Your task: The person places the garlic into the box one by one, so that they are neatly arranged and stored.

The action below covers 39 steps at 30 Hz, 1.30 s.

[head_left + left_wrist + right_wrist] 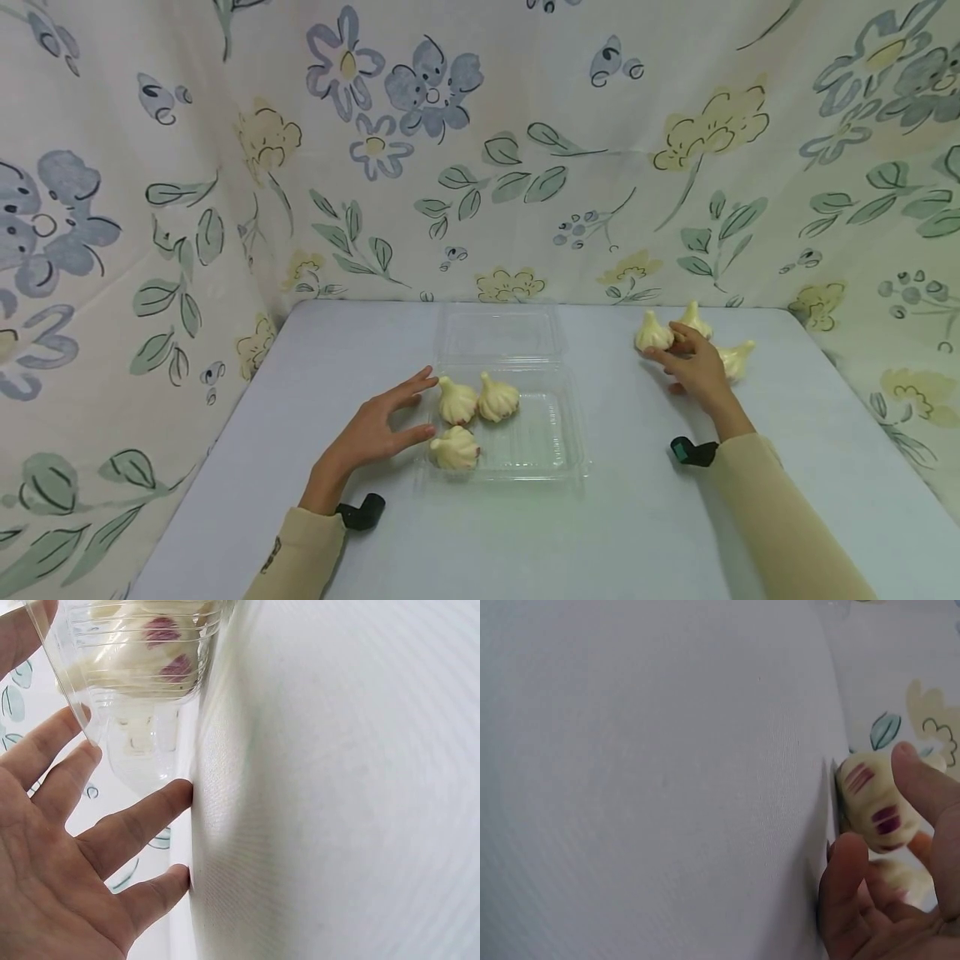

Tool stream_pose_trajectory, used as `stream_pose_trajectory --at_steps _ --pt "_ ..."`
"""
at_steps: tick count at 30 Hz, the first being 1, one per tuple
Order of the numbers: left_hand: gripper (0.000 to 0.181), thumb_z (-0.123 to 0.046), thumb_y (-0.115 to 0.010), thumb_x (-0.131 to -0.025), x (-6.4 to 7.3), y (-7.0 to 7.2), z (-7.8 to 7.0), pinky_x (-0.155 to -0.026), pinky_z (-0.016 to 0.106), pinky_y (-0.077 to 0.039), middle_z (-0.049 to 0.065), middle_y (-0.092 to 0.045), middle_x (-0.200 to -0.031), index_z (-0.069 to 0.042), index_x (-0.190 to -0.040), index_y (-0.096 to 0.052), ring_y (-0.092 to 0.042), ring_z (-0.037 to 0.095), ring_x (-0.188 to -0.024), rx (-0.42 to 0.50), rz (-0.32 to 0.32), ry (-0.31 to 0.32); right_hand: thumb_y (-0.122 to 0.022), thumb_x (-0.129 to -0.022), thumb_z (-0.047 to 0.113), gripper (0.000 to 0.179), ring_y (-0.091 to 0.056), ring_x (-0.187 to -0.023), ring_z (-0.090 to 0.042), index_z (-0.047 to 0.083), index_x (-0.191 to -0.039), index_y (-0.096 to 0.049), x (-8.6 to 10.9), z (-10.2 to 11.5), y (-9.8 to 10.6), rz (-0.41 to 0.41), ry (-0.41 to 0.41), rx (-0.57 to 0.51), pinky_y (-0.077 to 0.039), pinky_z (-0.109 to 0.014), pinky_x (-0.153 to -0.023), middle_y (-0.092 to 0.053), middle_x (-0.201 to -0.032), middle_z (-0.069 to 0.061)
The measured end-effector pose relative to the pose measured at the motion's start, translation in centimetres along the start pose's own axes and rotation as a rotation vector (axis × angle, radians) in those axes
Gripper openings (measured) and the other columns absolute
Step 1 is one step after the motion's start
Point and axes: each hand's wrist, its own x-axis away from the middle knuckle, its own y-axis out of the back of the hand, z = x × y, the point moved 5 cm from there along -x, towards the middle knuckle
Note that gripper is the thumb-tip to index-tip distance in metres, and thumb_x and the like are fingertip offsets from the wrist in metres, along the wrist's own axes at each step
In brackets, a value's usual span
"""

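Observation:
A clear plastic clamshell box (pixel 536 479) lies with its lid (pixel 498 333) folded back. Three pale garlic bulbs sit in its left half: one back left (pixel 457 400), one beside it (pixel 498 397), one in front (pixel 454 448). My left hand (pixel 382 429) is at the box's left side, fingers spread; in the left wrist view two fingertips (pixel 90 750) touch its wall and two others rest against the table. At the back right, my right hand (pixel 697 367) has thumb and forefinger around a garlic bulb (pixel 652 331), which shows purple marks in the right wrist view.
Two more garlic bulbs stand close to the right hand, one behind (pixel 695 318) and one to its right (pixel 737 360). A white table (pixel 630 533) lies under everything. Floral cloth (pixel 510 167) hangs along the back and sides. Each wrist wears a small black camera (pixel 363 511).

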Motion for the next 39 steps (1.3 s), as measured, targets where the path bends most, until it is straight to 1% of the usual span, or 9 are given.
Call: stream_pose_trajectory --at_steps 3,10,17,22,25,28,35,39 --pt "0.071 -0.047 -0.076 -0.089 0.00 0.00 0.02 -0.116 0.066 -0.033 -0.014 -0.031 -0.167 -0.037 -0.152 -0.046 -0.058 0.031 -0.136 0.001 0.000 0.002 -0.070 -0.094 0.049 0.091 -0.062 -0.082 -0.008 0.014 -0.163 -0.023 -0.22 -0.12 0.19 0.016 0.020 -0.001 -0.059 -0.030 -0.059 -0.046 -0.143 -0.028" --pt "0.070 -0.043 -0.076 -0.091 0.03 0.06 -0.16 -0.114 0.068 -0.035 -0.008 -0.032 -0.167 -0.032 -0.153 -0.047 -0.059 0.034 -0.134 -0.007 -0.008 -0.019 -0.071 -0.095 0.047 0.089 -0.060 -0.078 -0.007 0.015 -0.163 -0.023 -0.57 -0.12 0.20 0.036 0.039 0.018 -0.058 -0.031 -0.057 -0.046 -0.144 -0.029" --pt "0.070 -0.043 -0.077 -0.090 0.03 0.03 0.07 -0.115 0.068 -0.034 -0.012 -0.031 -0.167 -0.036 -0.153 -0.046 -0.059 0.032 -0.135 -0.007 -0.006 -0.009 -0.070 -0.096 0.046 0.085 -0.059 -0.075 -0.007 0.013 -0.162 -0.027 -0.94 -0.24 0.06 0.045 0.046 0.029 -0.056 -0.030 -0.055 -0.047 -0.144 -0.028" --pt "0.070 -0.040 -0.077 -0.091 0.04 0.00 0.05 -0.115 0.068 -0.034 -0.011 -0.031 -0.167 -0.036 -0.153 -0.046 -0.059 0.032 -0.134 -0.005 -0.002 -0.014 -0.070 -0.096 0.045 0.081 -0.059 -0.073 -0.005 0.011 -0.159 -0.034 -1.05 -0.36 0.10 0.031 0.050 0.028 -0.055 -0.030 -0.052 -0.048 -0.145 -0.027" --pt "0.069 -0.038 -0.076 -0.092 0.04 0.01 -0.07 -0.114 0.069 -0.035 -0.008 -0.031 -0.167 -0.034 -0.153 -0.046 -0.060 0.034 -0.133 -0.009 -0.006 -0.029 -0.070 -0.095 0.045 0.079 -0.059 -0.073 -0.005 0.011 -0.158 -0.036 -1.04 -0.39 0.08 0.024 0.052 0.029 -0.054 -0.030 -0.052 -0.049 -0.143 -0.025" --pt "0.069 -0.039 -0.076 -0.092 0.03 0.01 -0.15 -0.113 0.069 -0.036 -0.008 -0.032 -0.167 -0.033 -0.153 -0.046 -0.060 0.034 -0.133 -0.013 -0.008 -0.034 -0.071 -0.095 0.046 0.078 -0.058 -0.074 -0.005 0.012 -0.157 -0.038 -0.98 -0.44 0.06 0.019 0.052 0.026 -0.054 -0.031 -0.051 -0.051 -0.141 -0.023" --pt "0.070 -0.044 -0.076 -0.090 0.03 -0.03 -0.03 -0.115 0.067 -0.035 -0.013 -0.031 -0.167 -0.037 -0.153 -0.045 -0.059 0.031 -0.134 -0.011 -0.003 -0.016 -0.072 -0.094 0.047 0.077 -0.058 -0.075 -0.005 0.012 -0.155 -0.041 -0.83 -0.50 0.00 0.007 0.065 0.021 -0.055 -0.031 -0.051 -0.053 -0.137 -0.019" --pt "0.070 -0.044 -0.076 -0.090 0.05 -0.01 0.00 -0.115 0.067 -0.035 -0.012 -0.031 -0.167 -0.036 -0.153 -0.046 -0.059 0.031 -0.134 -0.016 -0.005 -0.015 -0.072 -0.093 0.048 0.076 -0.059 -0.075 -0.006 0.013 -0.154 -0.042 -0.70 -0.45 -0.09 0.001 0.068 0.013 -0.055 -0.031 -0.051 -0.053 -0.134 -0.017"
